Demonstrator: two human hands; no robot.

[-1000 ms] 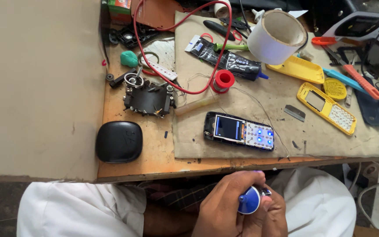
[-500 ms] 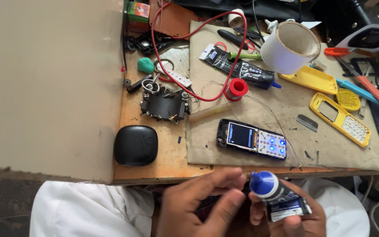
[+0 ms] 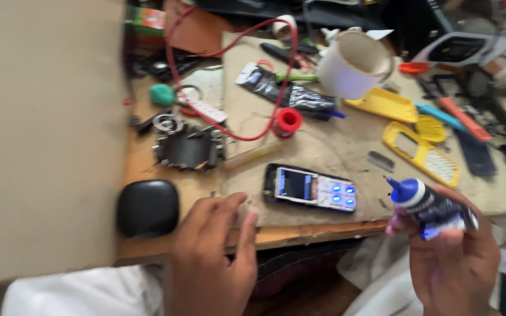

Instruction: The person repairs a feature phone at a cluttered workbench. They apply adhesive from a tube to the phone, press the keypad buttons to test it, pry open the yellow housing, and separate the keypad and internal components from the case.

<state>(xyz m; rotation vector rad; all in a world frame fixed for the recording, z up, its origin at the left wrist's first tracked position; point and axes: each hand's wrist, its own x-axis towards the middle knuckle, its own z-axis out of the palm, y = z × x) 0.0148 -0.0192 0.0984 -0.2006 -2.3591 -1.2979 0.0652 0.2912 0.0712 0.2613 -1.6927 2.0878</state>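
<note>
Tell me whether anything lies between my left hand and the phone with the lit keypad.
Nothing visible does. The left hand rests on the bench edge just left of the phone, with only bare cardboard mat between them. The right hand holds the blue-capped bottle off to the right.

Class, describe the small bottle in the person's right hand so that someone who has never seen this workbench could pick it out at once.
Start at the wooden workbench and find its near edge, right of the lit keypad phone. There the right hand grips a small dark bottle, tilted with its tip up and left. Its blue pointed nozzle and white collar set it apart from the yellow phone shells behind it.
</note>
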